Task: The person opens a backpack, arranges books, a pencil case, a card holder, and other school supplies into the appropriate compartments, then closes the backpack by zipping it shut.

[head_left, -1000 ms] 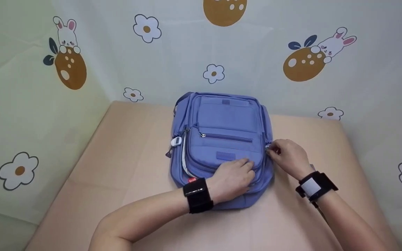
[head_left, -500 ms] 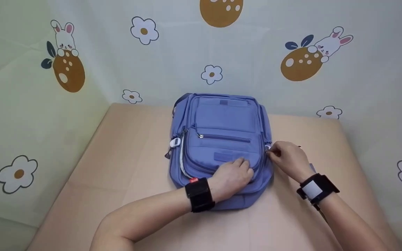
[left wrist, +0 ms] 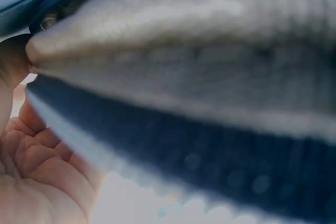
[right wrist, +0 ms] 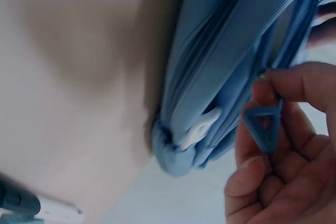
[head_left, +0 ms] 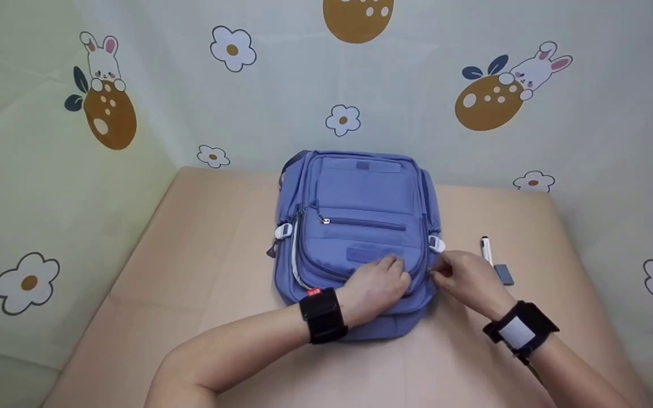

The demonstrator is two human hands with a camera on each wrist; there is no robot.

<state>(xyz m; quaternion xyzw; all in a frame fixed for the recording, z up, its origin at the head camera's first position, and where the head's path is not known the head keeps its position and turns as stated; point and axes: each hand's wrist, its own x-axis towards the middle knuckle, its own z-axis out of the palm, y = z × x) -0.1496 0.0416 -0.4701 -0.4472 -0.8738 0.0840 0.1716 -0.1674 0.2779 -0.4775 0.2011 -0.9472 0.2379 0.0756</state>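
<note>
A blue-purple backpack (head_left: 372,190) lies on its back, front panel up. My left hand (head_left: 374,286) lies over its lower front pocket and grips fabric there; the thumb is hidden in the head view. Up close in the left wrist view, blurred backpack fabric (left wrist: 184,72) runs to the left fingers (left wrist: 13,66). At the bag's right side my right hand (head_left: 465,277) pinches a zipper pull, whose triangular blue tab (right wrist: 262,128) hangs between the fingers in the right wrist view. A white buckle (head_left: 436,244) sits just above that hand.
A white marker (head_left: 486,249) and a small grey-blue block (head_left: 504,275) lie right of the bag on the peach tabletop (head_left: 219,226). Patterned cloth (head_left: 281,85) hangs behind. A second white buckle (head_left: 284,231) and a zipper pull (head_left: 325,220) show on the bag.
My right hand has slid down the bag's right side with the zipper pull, uncovering the white buckle, the marker and the block. The left hand keeps its place.
</note>
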